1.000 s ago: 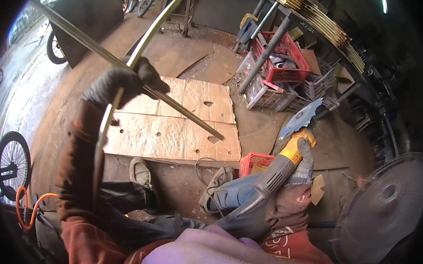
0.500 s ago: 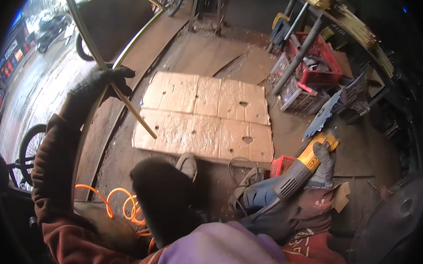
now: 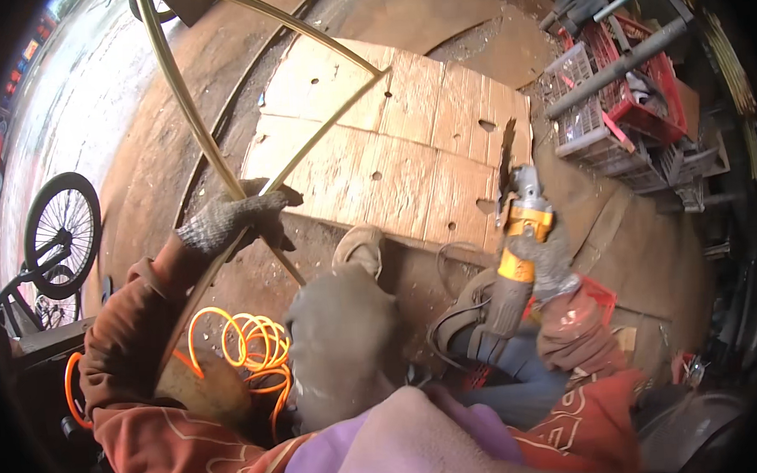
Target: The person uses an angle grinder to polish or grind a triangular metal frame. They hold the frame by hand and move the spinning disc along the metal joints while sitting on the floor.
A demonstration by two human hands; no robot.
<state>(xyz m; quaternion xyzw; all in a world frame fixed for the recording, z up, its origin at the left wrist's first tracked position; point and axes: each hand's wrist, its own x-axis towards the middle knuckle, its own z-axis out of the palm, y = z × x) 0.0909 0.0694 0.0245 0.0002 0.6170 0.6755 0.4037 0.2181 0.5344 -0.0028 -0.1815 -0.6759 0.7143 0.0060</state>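
Observation:
My left hand (image 3: 239, 218), in a grey knit glove, is closed around the crossing bars of a brass-coloured metal frame (image 3: 185, 105). The frame rises over the cardboard, and one bar end sticks out below the fingers. My right hand (image 3: 553, 262), gloved too, grips a yellow and grey angle grinder (image 3: 510, 294). Its toothed, jagged disc (image 3: 506, 168) points away from me and shows nearly edge-on beside the cardboard's right side. Disc and frame are apart. I cannot tell whether the disc is spinning.
A flattened cardboard sheet (image 3: 409, 162) lies on the floor before my shoes. Grey and red plastic crates (image 3: 596, 135) stand at the right under a metal rack. An orange coiled hose (image 3: 260, 341) is beside my left knee. A bicycle wheel (image 3: 62, 236) stands at the left.
The view has shifted. My left hand has drawn the metal frame lower and closer to me. The grinder has swung inward and upright, its disc turning from broadside to nearly edge-on.

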